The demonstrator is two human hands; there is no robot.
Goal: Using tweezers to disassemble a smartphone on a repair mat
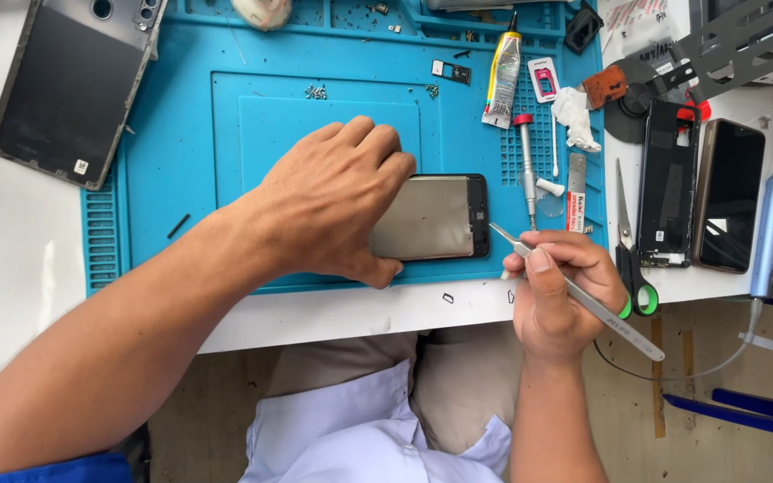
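From the head camera, the left hand [337,201] lies palm down across the left half of an opened phone [436,217], fingers curled over its top edge and thumb at its lower edge, pinning it flat on the blue repair mat [181,134] near the front edge of the white table [11,250]. The right hand [558,291] is closed around a pair of metal tweezers [574,293], held like a pen, their tips together just off the phone's right end and apparently carrying nothing, though that is too small to be sure. A red-capped screwdriver [527,165], a glue tube [503,76] and scissors [630,255] lie to the right; loose screws [316,91] sit higher on the mat. The risk I see: the sharp tips could slip and scratch or pierce the exposed silvery panel if the pinning hand lets the phone slide, and any tiny part lifted here could drop off the table edge close below
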